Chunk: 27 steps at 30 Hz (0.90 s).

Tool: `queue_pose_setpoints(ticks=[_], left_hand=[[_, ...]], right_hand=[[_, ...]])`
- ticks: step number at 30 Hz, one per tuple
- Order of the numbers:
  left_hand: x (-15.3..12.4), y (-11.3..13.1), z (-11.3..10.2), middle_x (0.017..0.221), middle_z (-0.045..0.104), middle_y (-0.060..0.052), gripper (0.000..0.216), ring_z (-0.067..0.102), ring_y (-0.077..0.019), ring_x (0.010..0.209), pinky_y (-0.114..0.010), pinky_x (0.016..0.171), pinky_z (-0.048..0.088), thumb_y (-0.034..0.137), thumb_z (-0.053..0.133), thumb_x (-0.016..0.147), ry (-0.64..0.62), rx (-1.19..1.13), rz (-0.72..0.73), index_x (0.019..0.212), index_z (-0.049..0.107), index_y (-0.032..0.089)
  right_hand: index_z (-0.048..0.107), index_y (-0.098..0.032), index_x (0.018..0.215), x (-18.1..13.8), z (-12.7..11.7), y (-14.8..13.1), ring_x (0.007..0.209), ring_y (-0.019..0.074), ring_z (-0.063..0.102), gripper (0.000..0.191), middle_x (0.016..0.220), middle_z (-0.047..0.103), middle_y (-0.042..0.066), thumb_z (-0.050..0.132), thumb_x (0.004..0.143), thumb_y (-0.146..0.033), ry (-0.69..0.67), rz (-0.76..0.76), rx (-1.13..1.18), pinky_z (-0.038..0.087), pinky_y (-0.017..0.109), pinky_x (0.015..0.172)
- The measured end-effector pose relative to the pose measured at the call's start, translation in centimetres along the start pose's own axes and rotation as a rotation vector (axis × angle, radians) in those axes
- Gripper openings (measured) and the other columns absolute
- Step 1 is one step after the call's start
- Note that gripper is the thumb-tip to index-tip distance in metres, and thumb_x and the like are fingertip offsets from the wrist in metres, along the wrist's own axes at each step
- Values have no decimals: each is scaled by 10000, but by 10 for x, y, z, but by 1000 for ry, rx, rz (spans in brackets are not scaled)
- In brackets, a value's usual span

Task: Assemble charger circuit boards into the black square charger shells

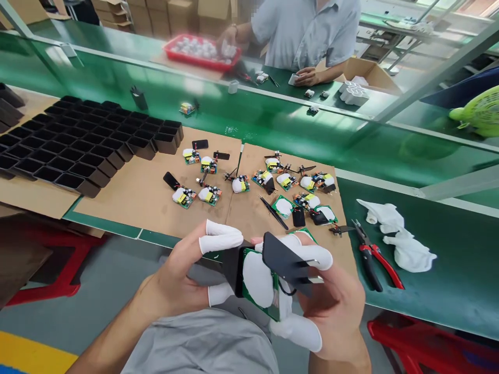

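My left hand, in white finger cots, grips a black plastic housing by its sides. A green circuit board with a white pad on its face sits partly in the housing's open end. My right hand, also in finger cots, holds the board and a black end cap with metal plug pins. The cap stands tilted beside the board, and a dark wire loops below it. Beyond my hands, several circuit boards with white pads, yellow parts and black caps lie on cardboard.
Rows of black housings stand at left. Tweezers lie among the boards. Red-handled pliers and white cloth gloves lie at right. Behind a green divider, a co-worker sits by a red tray of white parts.
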<state>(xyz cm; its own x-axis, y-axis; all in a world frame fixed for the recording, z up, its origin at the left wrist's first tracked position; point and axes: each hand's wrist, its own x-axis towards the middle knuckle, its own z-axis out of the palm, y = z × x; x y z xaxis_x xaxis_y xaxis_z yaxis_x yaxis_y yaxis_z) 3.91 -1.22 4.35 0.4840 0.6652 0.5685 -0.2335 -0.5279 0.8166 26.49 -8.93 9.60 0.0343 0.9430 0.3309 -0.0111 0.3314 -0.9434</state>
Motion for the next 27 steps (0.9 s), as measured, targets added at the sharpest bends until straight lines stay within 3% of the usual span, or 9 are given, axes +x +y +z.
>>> queue_pose_setpoints(ticks=[11,15,20,27], left_hand=[[-1,0,2,1369,733,-134,776,720,-218,1241,-340,1093,630,-40,853,871,-8,-5,24,1574,647,214],[-2,1,2,1396,742,-150,763,733,-225,1236,-346,1077,642,-29,862,872,-3,0,21,1566,651,208],[-3,0,2,1394,749,-149,744,750,-252,1239,-386,1055,669,13,865,888,5,19,30,1568,646,221],[-3,0,3,1360,761,-160,736,757,-262,1198,-394,1016,680,33,869,893,17,29,38,1565,649,236]], right_hand=[[776,-338,1483,4,-7,6,1188,390,812,766,1315,828,143,1089,785,-311,-116,-79,-42,725,507,958],[780,-313,1485,2,-6,7,1160,387,815,763,1298,832,151,1085,786,-291,-123,-83,-64,726,522,967],[806,-294,1422,2,-5,7,923,306,800,682,1204,834,135,1077,797,-311,-97,-75,-114,732,494,904],[804,-312,1412,2,-1,8,1059,334,803,698,1226,815,119,1074,775,-221,-104,-74,-102,718,471,917]])
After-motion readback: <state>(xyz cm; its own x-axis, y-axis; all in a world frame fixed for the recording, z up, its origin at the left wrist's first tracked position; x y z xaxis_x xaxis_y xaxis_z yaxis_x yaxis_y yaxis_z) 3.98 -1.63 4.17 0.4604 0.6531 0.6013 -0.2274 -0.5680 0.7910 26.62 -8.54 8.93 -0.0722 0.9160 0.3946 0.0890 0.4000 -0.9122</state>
